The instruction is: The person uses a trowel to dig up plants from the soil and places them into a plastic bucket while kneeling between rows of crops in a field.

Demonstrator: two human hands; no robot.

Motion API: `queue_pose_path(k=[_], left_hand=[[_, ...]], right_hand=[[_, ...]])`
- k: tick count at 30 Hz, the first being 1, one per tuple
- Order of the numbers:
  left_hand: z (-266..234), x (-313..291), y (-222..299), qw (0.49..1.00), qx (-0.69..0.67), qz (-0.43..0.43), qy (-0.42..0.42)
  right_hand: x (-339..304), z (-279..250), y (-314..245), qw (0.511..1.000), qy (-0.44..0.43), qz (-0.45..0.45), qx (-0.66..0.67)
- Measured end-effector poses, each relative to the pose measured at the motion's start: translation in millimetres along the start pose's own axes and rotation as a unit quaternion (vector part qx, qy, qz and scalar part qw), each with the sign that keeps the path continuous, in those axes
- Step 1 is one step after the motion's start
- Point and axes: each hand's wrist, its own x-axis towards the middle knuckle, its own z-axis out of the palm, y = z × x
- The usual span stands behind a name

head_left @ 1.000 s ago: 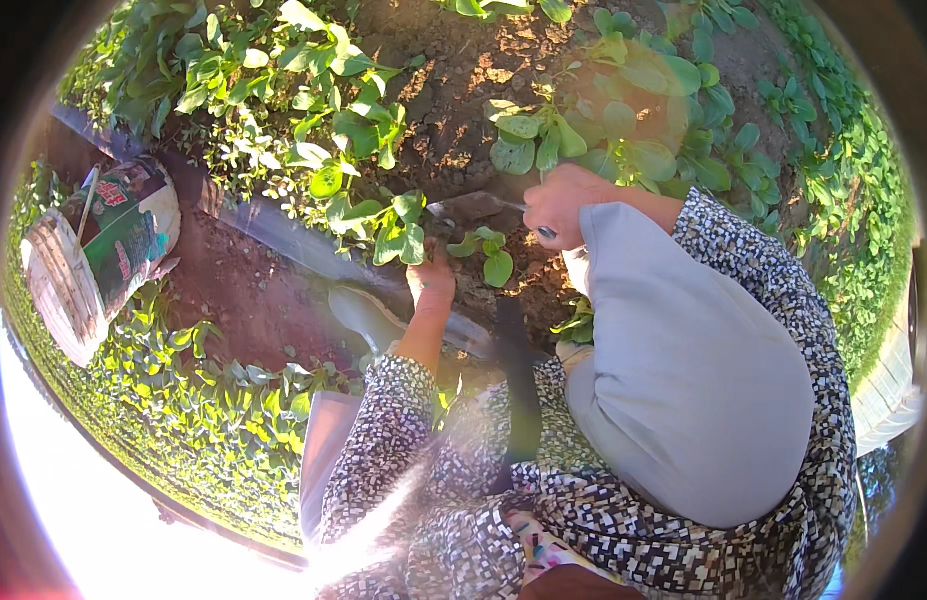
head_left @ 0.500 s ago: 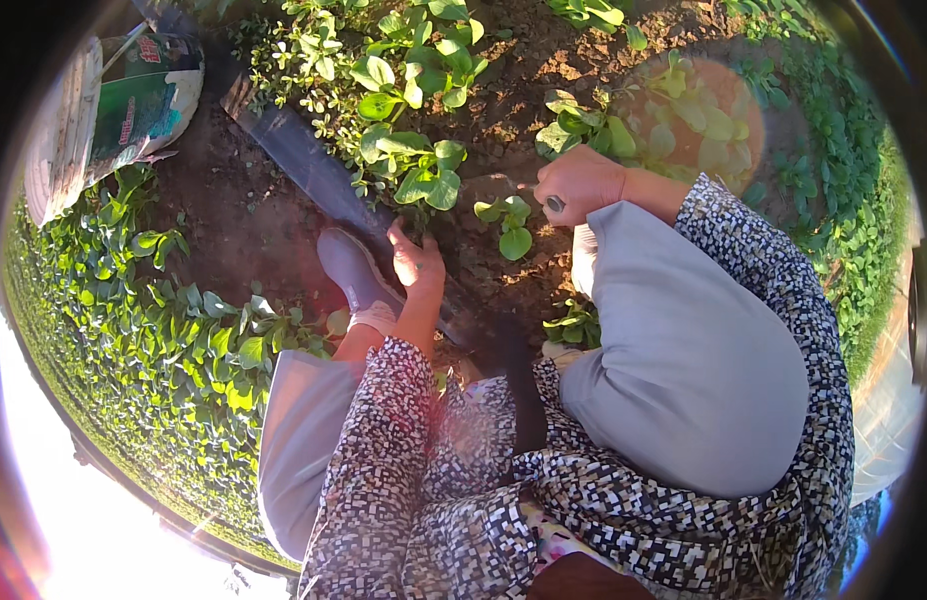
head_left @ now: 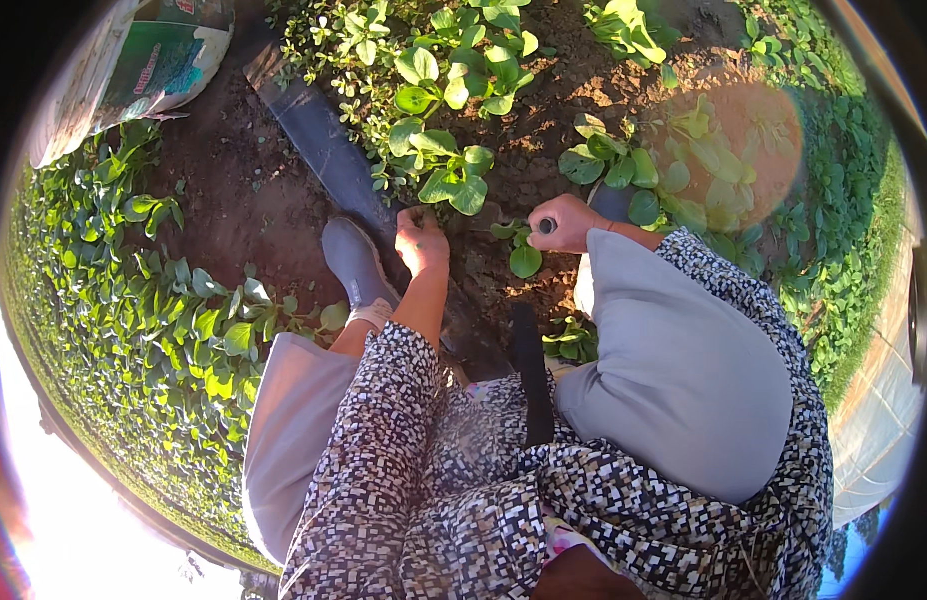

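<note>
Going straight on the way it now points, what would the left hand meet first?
The left hand would probably meet the broad-leaved green plant just ahead; depth is unclear, so it might pass under its leaves.

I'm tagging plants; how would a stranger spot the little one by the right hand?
From the big grey right trouser knee, go up to the right hand, closed around a handle. Just left and below sits the small leafy plant, with fewer leaves than the bushier plant above the left hand.

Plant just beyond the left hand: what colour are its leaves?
The plant's leaves are bright green, best seen in the head view.
</note>
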Motion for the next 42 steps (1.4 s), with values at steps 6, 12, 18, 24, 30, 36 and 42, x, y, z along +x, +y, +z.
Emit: queue_pose_path(k=[6,12,18,24,30,36,42], left_hand=[[-2,7,-5,0.997,-0.081,0.015,-0.008],[-7,-9,24,0.974,0.13,0.179,-0.041],[-16,3,13,0.976,0.094,0.187,-0.067],[-10,-14,-8,0.984,-0.037,0.087,-0.149],[-33,23,40,0.995,-0.068,0.079,0.001],[-37,50,42,0.954,0.178,0.227,-0.077],[-28,43,39,0.989,0.022,0.119,-0.081]], right_hand=[[-16,-30,5,0.946,0.039,-0.178,-0.267],[24,-12,-14,0.925,0.001,-0.204,-0.321],[12,-17,-19,0.878,-0.016,-0.255,-0.403],[-8,-33,-18,0.968,0.029,-0.119,-0.221],[12,-21,-30,0.975,0.093,-0.135,-0.151],[27,-18,-32,0.982,0.072,-0.108,-0.134],[39,-14,-42,0.983,0.075,-0.087,-0.14]])
